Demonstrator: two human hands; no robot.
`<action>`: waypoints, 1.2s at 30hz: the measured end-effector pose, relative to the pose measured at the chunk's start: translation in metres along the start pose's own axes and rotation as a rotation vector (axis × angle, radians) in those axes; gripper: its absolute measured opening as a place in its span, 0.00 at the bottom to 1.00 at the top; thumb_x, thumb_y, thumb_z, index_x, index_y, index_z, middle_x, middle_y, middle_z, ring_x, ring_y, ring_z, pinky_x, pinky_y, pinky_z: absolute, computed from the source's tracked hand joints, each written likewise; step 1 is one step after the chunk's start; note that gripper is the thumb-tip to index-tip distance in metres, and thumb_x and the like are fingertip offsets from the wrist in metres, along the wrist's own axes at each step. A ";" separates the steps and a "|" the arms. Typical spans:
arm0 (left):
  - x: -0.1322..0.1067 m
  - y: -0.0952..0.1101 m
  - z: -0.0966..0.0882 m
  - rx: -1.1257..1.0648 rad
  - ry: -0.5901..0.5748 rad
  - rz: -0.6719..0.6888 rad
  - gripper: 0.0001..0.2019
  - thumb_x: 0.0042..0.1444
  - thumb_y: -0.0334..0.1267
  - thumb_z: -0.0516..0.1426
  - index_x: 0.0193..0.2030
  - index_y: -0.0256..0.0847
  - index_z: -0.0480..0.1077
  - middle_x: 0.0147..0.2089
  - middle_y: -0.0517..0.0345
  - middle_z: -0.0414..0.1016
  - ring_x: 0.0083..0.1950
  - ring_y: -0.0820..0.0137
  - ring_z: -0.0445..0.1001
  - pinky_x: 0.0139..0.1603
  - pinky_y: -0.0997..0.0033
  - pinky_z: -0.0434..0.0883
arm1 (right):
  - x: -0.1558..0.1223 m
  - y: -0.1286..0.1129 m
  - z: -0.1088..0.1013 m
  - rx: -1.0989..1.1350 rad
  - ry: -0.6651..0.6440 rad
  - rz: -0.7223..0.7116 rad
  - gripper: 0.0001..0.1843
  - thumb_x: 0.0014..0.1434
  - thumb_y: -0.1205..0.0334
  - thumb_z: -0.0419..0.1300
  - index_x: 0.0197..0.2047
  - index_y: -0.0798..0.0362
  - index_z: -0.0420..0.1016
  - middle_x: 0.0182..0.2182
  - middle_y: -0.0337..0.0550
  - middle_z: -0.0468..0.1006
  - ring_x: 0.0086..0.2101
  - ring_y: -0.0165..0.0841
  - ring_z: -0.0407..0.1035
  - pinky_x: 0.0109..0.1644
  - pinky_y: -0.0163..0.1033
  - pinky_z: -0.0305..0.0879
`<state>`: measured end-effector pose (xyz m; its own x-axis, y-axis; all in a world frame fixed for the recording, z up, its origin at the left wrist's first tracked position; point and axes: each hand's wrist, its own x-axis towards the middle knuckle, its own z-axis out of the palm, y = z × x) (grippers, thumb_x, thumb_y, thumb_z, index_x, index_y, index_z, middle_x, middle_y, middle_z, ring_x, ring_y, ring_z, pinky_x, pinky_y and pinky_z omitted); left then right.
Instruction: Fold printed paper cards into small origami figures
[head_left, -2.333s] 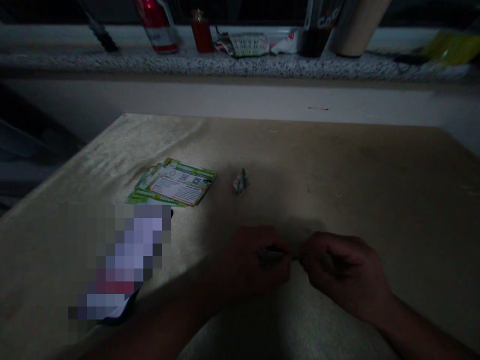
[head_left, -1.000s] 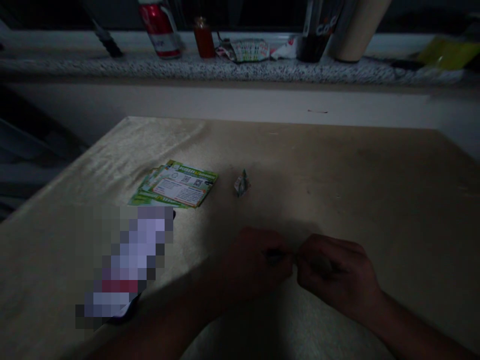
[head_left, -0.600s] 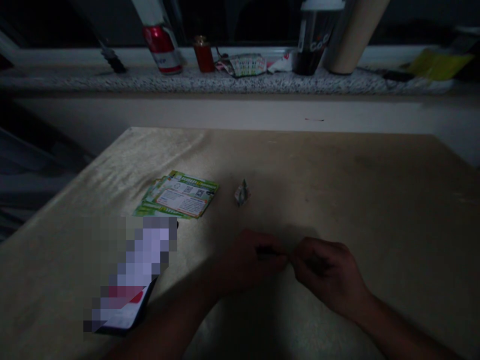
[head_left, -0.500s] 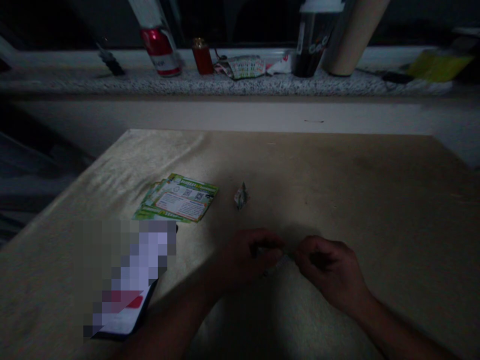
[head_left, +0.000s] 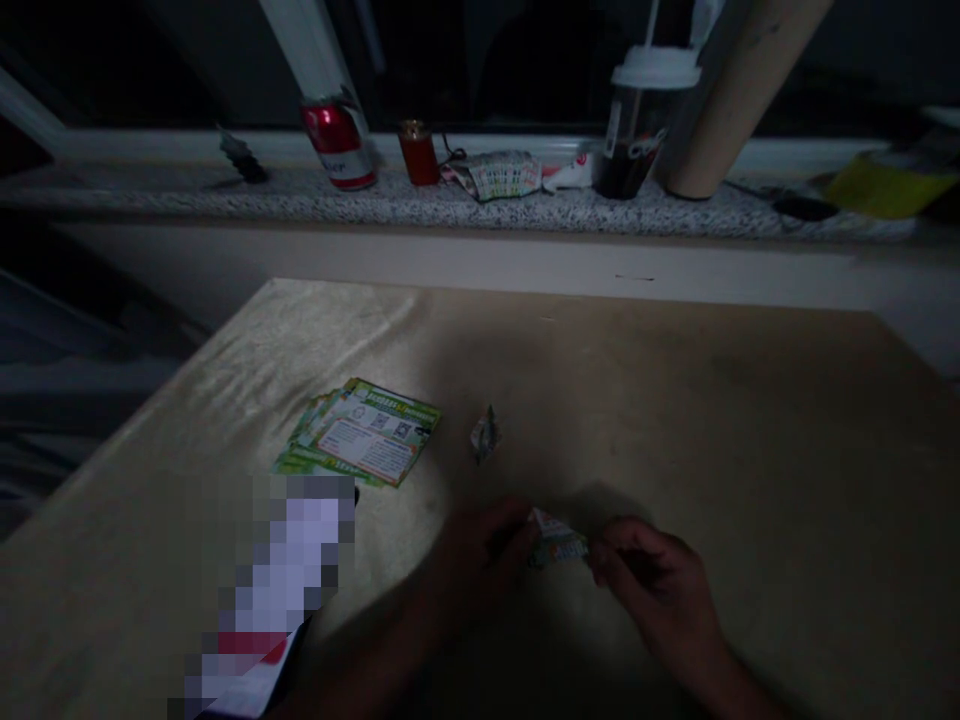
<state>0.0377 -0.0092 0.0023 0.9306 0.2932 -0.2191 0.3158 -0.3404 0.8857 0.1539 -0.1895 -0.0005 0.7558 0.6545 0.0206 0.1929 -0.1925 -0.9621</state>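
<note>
Dim light is cast over a pale table [head_left: 712, 410], which is set beneath a window with a speckled sill [head_left: 420, 212]. Above the near part of the table, a small folded paper [head_left: 559, 542] with green and white print is held between two hands. Its left end is pinched in the fingers of the left hand [head_left: 480, 550], which is sunk in shadow; its right corner is gripped by the thumb and fingertips of the right hand [head_left: 656, 580]. Whether the table is touched by either hand cannot be told.

Just beyond the hands, a second small folded paper piece [head_left: 486, 436] is seen on the table, its tip pointed upward. Left of that piece, a fanned stack of green-and-white cards [head_left: 379, 435] is spread. Nearer, a phone [head_left: 247, 690] is placed below the cards, close beside the left forearm; most of its screen is hidden by a blurred patch.

Along the sill are lined up a small dark object [head_left: 244, 160], a red can [head_left: 337, 145], a small red bottle [head_left: 418, 157], a crumpled wrapper [head_left: 501, 177], a lidded cup [head_left: 630, 140] of dark drink, a leaning tube [head_left: 731, 115] and a yellow packet [head_left: 892, 187].
</note>
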 end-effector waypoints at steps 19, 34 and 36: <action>0.002 -0.009 0.015 0.011 0.128 0.254 0.14 0.64 0.36 0.54 0.54 0.41 0.74 0.46 0.51 0.79 0.43 0.67 0.77 0.48 0.68 0.73 | -0.004 0.012 -0.004 -0.045 0.030 0.076 0.15 0.57 0.55 0.64 0.23 0.53 0.72 0.19 0.37 0.69 0.20 0.29 0.64 0.24 0.33 0.61; 0.009 -0.016 0.013 -0.012 0.096 0.263 0.26 0.49 0.33 0.64 0.58 0.40 0.73 0.46 0.51 0.76 0.38 0.67 0.73 0.42 0.65 0.74 | -0.003 0.016 0.013 0.040 0.180 0.018 0.14 0.56 0.56 0.65 0.24 0.54 0.72 0.17 0.35 0.70 0.19 0.26 0.62 0.24 0.32 0.60; 0.010 -0.015 0.012 -0.053 0.108 0.236 0.26 0.49 0.34 0.64 0.58 0.39 0.73 0.46 0.50 0.76 0.38 0.66 0.74 0.43 0.64 0.74 | -0.002 0.013 0.013 0.049 0.153 -0.008 0.13 0.56 0.55 0.66 0.27 0.54 0.74 0.19 0.36 0.72 0.20 0.27 0.64 0.24 0.32 0.62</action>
<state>0.0445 -0.0113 -0.0184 0.9513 0.3060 0.0381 0.0801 -0.3645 0.9278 0.1464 -0.1842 -0.0170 0.8416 0.5362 0.0655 0.1711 -0.1496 -0.9738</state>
